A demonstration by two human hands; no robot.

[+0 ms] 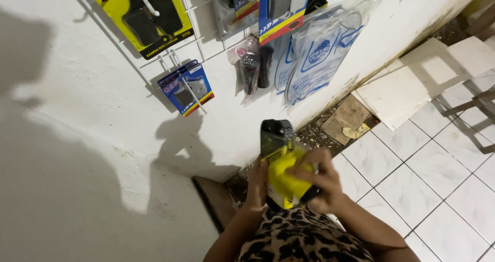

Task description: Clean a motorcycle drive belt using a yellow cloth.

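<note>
Yellow-and-black carded pack [281, 164] — being held up in both hands, low in the middle of the head view, in front of the white wall [93, 112] and just above the leopard-print sleeve [301, 239]. Left hand [256, 185] pressing flat along the pack's left edge, fingers pointing upward; right hand [319, 182] wrapping over the yellow lower part from the right, grip closed around it with fingers curling across the front. Dark upper end of the pack sticking up clear of both hands. Hanging above on a white wire rack [175, 50] — a similar yellow pack [147, 14], a small blue pack [186, 88], a blue-and-grey pack [281, 6], a small clear bag of dark parts [252, 66] and large clear plastic sleeves [319, 48]. Lying to the right: white floor tiles [438, 179], loose tile slabs [412, 81] leaning by the wall, a piece of board [349, 118] amid rubble.
</note>
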